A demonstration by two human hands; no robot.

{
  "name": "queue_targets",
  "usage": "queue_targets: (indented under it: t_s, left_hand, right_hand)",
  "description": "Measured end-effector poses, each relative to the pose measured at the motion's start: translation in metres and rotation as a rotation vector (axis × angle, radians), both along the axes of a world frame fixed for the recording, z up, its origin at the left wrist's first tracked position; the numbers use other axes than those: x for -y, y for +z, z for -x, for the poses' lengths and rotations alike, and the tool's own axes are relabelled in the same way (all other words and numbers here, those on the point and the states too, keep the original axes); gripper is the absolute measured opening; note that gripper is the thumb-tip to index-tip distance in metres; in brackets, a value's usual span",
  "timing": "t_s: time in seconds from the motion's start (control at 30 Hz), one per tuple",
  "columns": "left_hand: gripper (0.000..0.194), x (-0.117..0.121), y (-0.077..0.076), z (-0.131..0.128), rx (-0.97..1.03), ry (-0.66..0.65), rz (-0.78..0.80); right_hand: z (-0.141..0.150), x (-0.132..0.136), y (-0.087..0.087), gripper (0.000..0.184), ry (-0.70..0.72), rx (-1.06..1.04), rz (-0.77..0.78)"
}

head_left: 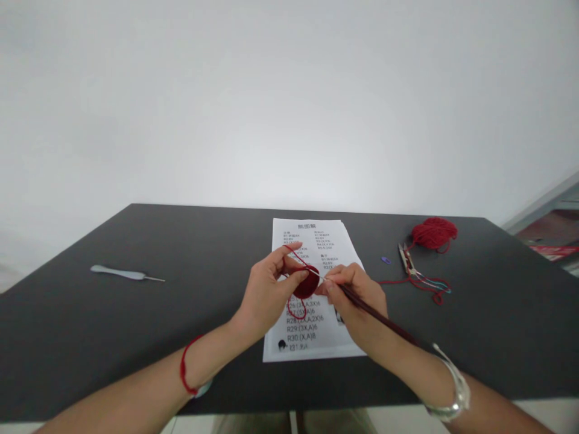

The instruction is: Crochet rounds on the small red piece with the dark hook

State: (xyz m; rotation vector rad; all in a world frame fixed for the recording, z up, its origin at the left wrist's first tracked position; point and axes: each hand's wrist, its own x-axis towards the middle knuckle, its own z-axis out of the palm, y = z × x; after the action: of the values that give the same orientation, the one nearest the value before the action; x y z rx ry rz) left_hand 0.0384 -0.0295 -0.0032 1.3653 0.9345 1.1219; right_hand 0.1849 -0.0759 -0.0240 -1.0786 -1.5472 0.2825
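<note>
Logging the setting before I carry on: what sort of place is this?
Likely an indoor craft spot; home or workroom, I can't tell. What shows it: a hook in the right hand, plus red yarn and a printed sheet on the dark table.

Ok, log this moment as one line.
left hand: pinches red crocheted piece | right hand: holds hook, tip at piece | beneath: printed sheet

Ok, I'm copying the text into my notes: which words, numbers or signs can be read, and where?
On the printed sheet:
"熊图解" (title, slightly blurred)
"R26:(3X,A,3X)6"
"R27:(5X,A)6"
"R28:(2X,A,2X)6"
"R29:(3X,A)6"
"R30:(X,A)8"
Its other lines are too small, blurred or partly covered to quote safely.
No other text can be made out.
</note>
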Motion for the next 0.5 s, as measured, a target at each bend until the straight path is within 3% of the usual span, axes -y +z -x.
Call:
queue_targets:
  t_s: [0.07, 0.27, 0.5]
  left_hand:
    - [0.041, -0.0006, 0.0001, -0.0004, -0.014, 0.021, -0.016]
    - [0.024, -0.0026, 0.0000, 0.0000, -0.107, 0.061, -0.092]
    - [0.039, -0.0033, -0.0004, 0.0008, -0.037, 0.033, -0.073]
  right_hand:
    - [0.0010, 0.0000, -0.0006, 0.012, -0.010, -0.005, 0.029]
    - [0.0020, -0.0010, -0.0079, 0.015, 0.035, 0.221, -0.208]
    - [-0.0005, -0.0026, -0.0053, 0.010, 0.091, -0.105, 0.070]
